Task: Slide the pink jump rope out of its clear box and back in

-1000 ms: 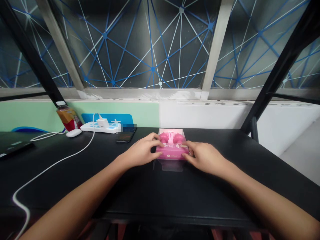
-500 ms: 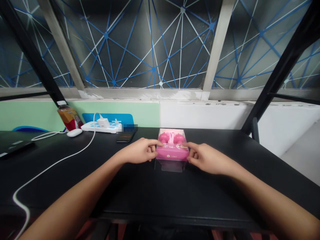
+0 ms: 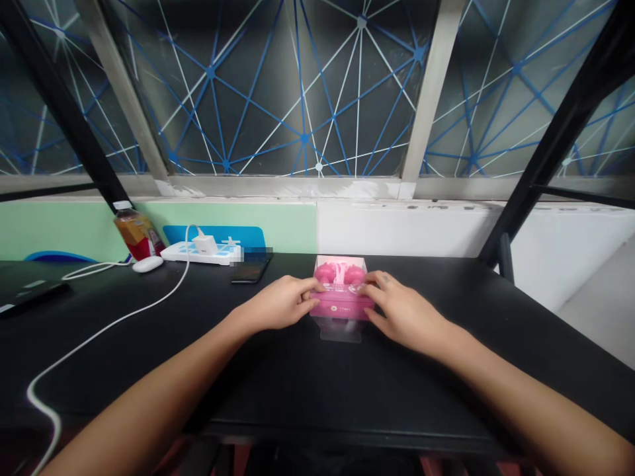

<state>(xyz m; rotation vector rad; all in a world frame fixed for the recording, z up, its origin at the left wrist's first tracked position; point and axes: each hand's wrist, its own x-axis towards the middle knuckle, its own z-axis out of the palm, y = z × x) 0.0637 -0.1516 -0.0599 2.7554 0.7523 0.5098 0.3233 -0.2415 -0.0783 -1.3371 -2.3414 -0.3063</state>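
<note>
A clear plastic box (image 3: pixel 341 305) with a pink card band stands on the black table, holding a pair of round pink earphones (image 3: pixel 340 273). A clear plastic flap (image 3: pixel 341 332) sticks out at its near side. My left hand (image 3: pixel 280 303) presses its fingertips against the box's left side. My right hand (image 3: pixel 404 311) grips the right side, with fingers curled over the top corner. Both hands hold the box between them, and the table shows around it.
The black table (image 3: pixel 317 390) carries a white cable (image 3: pixel 114 320), a mouse (image 3: pixel 147 264), a power strip (image 3: pixel 196 251), a dark phone (image 3: pixel 251 271), a drink bottle (image 3: pixel 133 233) and a dark device (image 3: pixel 30 291). Black posts stand at both sides.
My right hand has shifted from pinching the box's side to curling over its top right corner. My left fingers sit slightly further onto the box. The box has hardly moved.
</note>
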